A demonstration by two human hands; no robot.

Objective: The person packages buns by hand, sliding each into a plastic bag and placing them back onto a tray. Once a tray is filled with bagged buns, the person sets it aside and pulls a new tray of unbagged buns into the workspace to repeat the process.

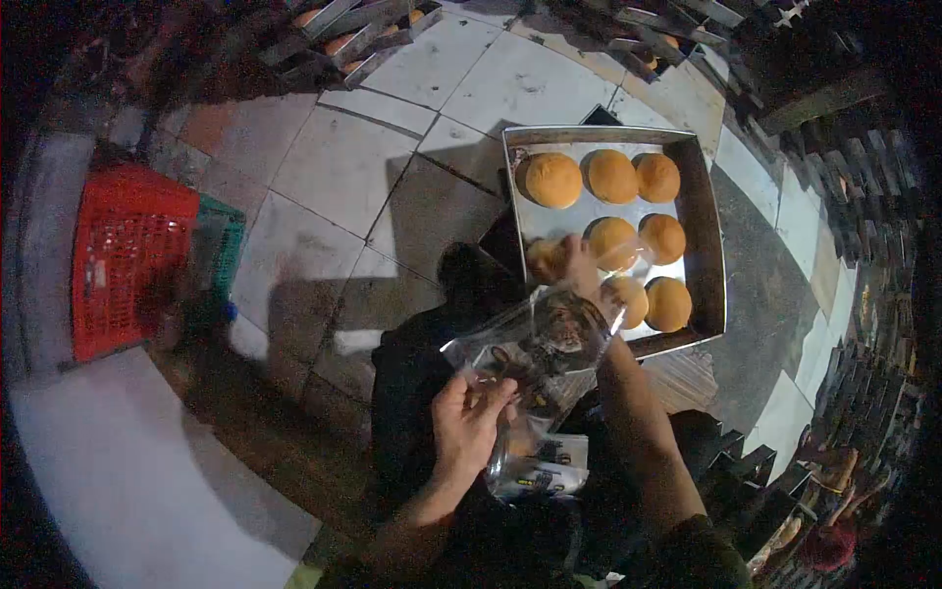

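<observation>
A clear plastic bag (535, 339) with printed marks is pinched between the thumb and fingers of my left hand (469, 422). The bag stretches up and to the right, over my right wrist. At the left side of a metal baking tray (708, 221), my right hand (579, 270) has its fingers against a round bun (546, 259); hand and bun are both blurred. Several more golden buns (612, 177) sit in rows in the tray. Below the hands, more printed clear bags (540, 471) lie in a stack near my lap.
A red plastic crate (132, 255) stands at the left, with a green crate (221, 245) beside it. Stacked metal trays (863, 216) line the right, and others (343, 39) holding buns are at the top. The floor is tiled (314, 177). Another person's hand (834, 466) appears at lower right.
</observation>
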